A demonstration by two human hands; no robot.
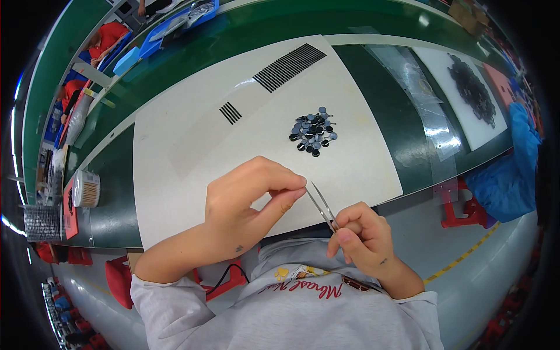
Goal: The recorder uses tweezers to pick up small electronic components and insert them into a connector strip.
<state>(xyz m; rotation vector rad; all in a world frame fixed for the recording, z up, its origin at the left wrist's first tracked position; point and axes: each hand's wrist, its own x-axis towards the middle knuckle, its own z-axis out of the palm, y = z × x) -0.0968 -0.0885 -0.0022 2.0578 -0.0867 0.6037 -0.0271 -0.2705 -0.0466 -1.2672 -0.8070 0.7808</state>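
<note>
My right hand [363,239] grips a pair of metal tweezers [322,209], which point up and to the left with their tips slightly apart. The thumb and forefinger of my left hand [248,204] are pinched together beside one tweezer tip. Whatever sits in that pinch is too small or too covered to make out. Beyond my hands, on a large pale sheet [175,140], lies a heap of small round black and grey discs [315,131], some with thin tabs. Farther off, thin black strips stand in a long row [290,67], and a few more strips [230,113] lie to its left.
A clear tub of cotton swabs [87,189] stands at the left edge. Rightward are a clear plastic sheet [414,93] and a white board [449,76] bearing a dark pile [471,87]. A blue sleeve [507,175] shows at far right. A blue tray [178,23] rests behind.
</note>
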